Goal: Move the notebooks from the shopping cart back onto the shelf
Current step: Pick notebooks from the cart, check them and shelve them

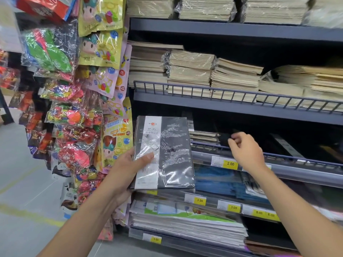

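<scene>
1. Fingers of our left hand (pixel 128 169) are clamped on the notebook pack (pixel 164 153): the thumb lies across its front and the others are hidden behind, so we grip only the lower left edge. Our right hand (pixel 246 151) holds nothing; its fingers are loosely curled over the wire rail (pixel 278 154) of the dark shelf bay (pixel 297 141).
2. We hold the pack upright in front of the shelving, just left of that bay and not yet on any shelf. No shopping cart is in view.
3. Risk, as we judge it: the pack is sealed in glossy, wrinkled film that looks slick, and a grip so low on one edge could let it pivot or slide out.
4. Risk: the bay is shallow under the shelf above, and its raised rail could catch the lower edge unless we lift over it and then lay the pack flat.
5. Risk: the hanging snack and balloon bags (pixel 74 115) crowd our left elbow; a wide swing could knock them.
6. Shapes and textures: the pack is a flat, stiff, dark rectangle with a pale label band. The paper stacks (pixel 213 75) above are cream and soft-edged, some in film. The shelving is painted grey metal with yellow price tags (pixel 230 164).
</scene>
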